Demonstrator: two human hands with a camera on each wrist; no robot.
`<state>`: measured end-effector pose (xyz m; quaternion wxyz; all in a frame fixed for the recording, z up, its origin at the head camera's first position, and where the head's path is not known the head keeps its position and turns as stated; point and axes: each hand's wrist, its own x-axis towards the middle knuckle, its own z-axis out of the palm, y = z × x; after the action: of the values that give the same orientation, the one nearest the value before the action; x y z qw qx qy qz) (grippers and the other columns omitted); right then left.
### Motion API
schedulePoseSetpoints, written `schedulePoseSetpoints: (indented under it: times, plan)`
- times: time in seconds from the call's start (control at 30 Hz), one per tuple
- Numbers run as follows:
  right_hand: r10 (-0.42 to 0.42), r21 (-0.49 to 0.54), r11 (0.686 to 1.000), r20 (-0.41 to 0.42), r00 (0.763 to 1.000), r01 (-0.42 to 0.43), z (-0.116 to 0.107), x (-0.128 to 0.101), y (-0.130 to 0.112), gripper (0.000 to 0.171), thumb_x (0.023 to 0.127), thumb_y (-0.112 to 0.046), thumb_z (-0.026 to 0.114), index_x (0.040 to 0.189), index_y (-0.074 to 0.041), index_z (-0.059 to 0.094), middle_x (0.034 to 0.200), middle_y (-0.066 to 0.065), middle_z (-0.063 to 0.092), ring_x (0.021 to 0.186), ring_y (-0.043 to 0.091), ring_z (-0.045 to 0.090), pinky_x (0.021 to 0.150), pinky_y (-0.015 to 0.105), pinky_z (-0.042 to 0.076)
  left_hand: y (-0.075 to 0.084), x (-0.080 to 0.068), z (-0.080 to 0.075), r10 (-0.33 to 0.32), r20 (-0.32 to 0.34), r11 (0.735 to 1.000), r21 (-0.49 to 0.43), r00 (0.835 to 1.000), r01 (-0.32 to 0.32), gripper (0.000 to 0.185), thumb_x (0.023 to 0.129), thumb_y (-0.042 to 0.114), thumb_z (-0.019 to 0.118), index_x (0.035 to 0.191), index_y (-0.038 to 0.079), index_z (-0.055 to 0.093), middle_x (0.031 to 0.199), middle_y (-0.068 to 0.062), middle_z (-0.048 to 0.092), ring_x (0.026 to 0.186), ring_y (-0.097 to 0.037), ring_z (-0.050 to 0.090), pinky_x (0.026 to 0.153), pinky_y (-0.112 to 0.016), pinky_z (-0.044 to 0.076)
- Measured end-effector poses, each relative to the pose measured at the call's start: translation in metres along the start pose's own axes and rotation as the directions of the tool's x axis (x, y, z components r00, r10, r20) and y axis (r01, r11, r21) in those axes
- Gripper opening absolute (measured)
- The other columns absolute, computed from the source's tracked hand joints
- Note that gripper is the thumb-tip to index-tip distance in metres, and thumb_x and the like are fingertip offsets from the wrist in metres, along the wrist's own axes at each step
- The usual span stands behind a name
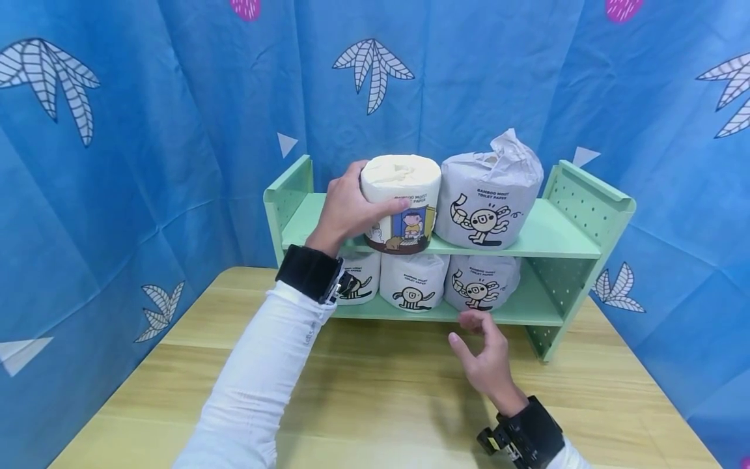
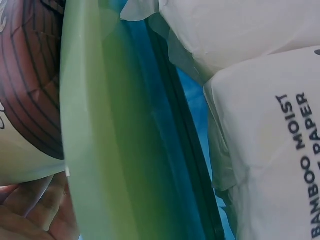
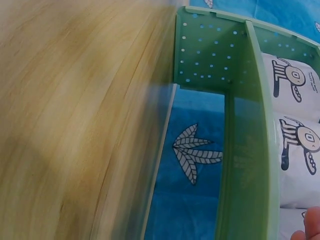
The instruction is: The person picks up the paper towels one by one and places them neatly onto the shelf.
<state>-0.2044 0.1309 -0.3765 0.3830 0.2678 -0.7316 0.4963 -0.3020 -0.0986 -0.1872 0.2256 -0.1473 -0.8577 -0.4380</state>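
Observation:
A mint-green two-tier shelf (image 1: 551, 234) stands on the wooden table. My left hand (image 1: 359, 202) grips a toilet roll with a coloured picture wrapper (image 1: 404, 208) at the left of the top tier, thumb across its front. Beside it stands a white wrapped roll (image 1: 489, 195). Three wrapped rolls (image 1: 413, 283) fill the lower tier. My right hand (image 1: 482, 340) hovers open over the table, just in front of the lower tier's edge, holding nothing. In the left wrist view the held roll's brown base (image 2: 25, 100) sits over the shelf edge (image 2: 100, 150), above my fingers (image 2: 25, 215).
Blue leaf-print cloth (image 1: 146, 163) hangs closely behind and beside the table. The wooden table (image 1: 381, 391) stretches toward me in front of the shelf. The right wrist view shows the shelf's perforated side panel (image 3: 210, 50) and lower rolls (image 3: 300, 145).

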Motion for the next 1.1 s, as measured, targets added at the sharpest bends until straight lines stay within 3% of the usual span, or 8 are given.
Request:
schedulePoseSetpoints:
  times: [0.3,0.9,1.1]
  plan:
    - [0.001,-0.012,1.000,0.000,1.000,-0.001,0.000,-0.001,0.000,0.032,0.072,0.011,0.065,0.101,0.018,0.054,0.089,0.022,0.060,0.085,0.013,0.056,0.076,0.015,0.041,0.000,0.004,0.003,-0.007,0.015,1.000,-0.005,1.000,0.007,0.095,0.068,0.052,0.081,0.144,0.011,0.041,0.122,-0.010,0.061,0.103,-0.020,0.060,0.075,-0.034,0.056]
    - [-0.027,0.007,1.000,-0.011,1.000,0.027,0.001,-0.006,0.005,0.032,0.072,0.011,0.064,0.103,0.016,0.054,0.091,0.019,0.060,0.087,0.012,0.056,0.076,0.018,0.041,-0.003,0.012,0.005,-0.002,0.041,1.000,-0.018,0.999,0.003,0.094,0.072,0.054,0.078,0.147,0.014,0.039,0.126,-0.008,0.061,0.107,-0.020,0.060,0.080,-0.036,0.055]
    - [-0.020,0.004,1.000,-0.009,1.000,0.020,0.002,-0.008,0.009,0.033,0.072,0.010,0.065,0.104,0.014,0.055,0.093,0.018,0.061,0.084,0.025,0.058,0.076,0.018,0.042,-0.004,0.013,0.006,-0.007,0.050,1.000,-0.016,0.999,0.007,0.095,0.073,0.056,0.077,0.148,0.014,0.037,0.126,-0.009,0.061,0.106,-0.020,0.060,0.080,-0.037,0.055]
